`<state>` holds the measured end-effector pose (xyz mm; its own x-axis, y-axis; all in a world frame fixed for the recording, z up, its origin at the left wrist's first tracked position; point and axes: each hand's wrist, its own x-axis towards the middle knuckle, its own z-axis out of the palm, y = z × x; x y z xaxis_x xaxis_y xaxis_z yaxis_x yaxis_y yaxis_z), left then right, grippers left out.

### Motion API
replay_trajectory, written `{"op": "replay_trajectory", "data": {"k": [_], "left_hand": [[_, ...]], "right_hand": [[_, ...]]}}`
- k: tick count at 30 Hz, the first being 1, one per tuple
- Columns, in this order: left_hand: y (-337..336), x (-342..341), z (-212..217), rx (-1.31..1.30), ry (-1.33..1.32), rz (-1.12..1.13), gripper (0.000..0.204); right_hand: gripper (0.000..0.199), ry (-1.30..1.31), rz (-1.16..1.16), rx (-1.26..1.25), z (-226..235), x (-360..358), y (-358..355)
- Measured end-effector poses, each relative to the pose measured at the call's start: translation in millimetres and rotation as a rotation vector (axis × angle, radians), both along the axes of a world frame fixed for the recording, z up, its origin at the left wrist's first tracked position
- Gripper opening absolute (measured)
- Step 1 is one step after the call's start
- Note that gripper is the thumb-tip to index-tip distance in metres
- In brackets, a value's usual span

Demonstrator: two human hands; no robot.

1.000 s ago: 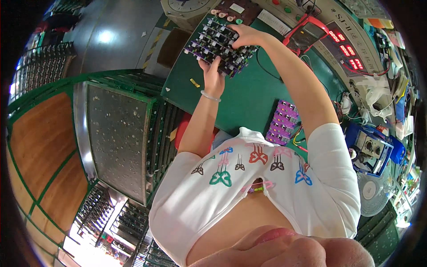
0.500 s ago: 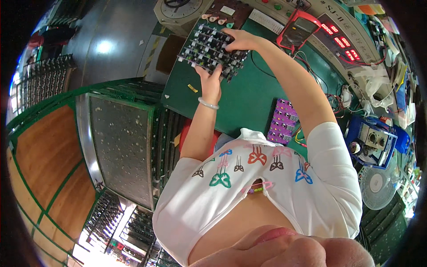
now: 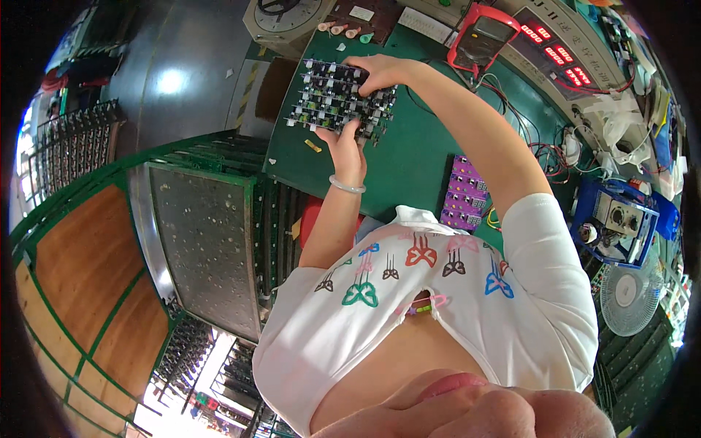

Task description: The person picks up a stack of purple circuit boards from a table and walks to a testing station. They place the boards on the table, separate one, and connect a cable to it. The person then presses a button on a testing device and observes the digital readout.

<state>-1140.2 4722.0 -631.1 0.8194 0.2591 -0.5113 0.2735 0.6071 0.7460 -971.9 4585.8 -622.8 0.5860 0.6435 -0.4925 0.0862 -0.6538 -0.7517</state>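
Both my hands hold a block of black circuit boards (image 3: 328,96), crowded with white and dark parts, over the far left of the green table (image 3: 401,164). My left hand (image 3: 346,146) grips its near side from below, thumb pressed up against it. My right hand (image 3: 381,71) reaches across and clasps the far right side, thumb on top. Whether the block rests on the table or hangs just above it, I cannot tell. Near my body on the right lies a purple circuit board panel (image 3: 464,191) with small displays.
A red multimeter (image 3: 488,36) with leads stands before a grey test console (image 3: 558,62) with red digits. At right are a blue-framed device (image 3: 617,223) and a fan (image 3: 629,292). A yellow scrap (image 3: 313,146) lies near my left hand. A metal-framed panel (image 3: 204,241) stands left.
The block of circuit boards has turned slightly and sits a little lower and further left in the picture. Both hands keep hold of it. The whole view has shifted a little.
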Motion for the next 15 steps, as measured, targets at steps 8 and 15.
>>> {"op": "replay_trajectory", "data": {"k": [8, 15], "left_hand": [[16.1, 7.6, 28.6, 0.210, -0.084, -0.074, 0.074], [101.9, 78.7, 58.9, 0.416, -0.133, -0.852, 0.075]], "right_hand": [[0.077, -0.201, -0.240, -0.062, 21.3, -42.0, 2.7], [0.088, -0.004, -1.024, 0.169, 29.3, -136.7, 39.1]]}}
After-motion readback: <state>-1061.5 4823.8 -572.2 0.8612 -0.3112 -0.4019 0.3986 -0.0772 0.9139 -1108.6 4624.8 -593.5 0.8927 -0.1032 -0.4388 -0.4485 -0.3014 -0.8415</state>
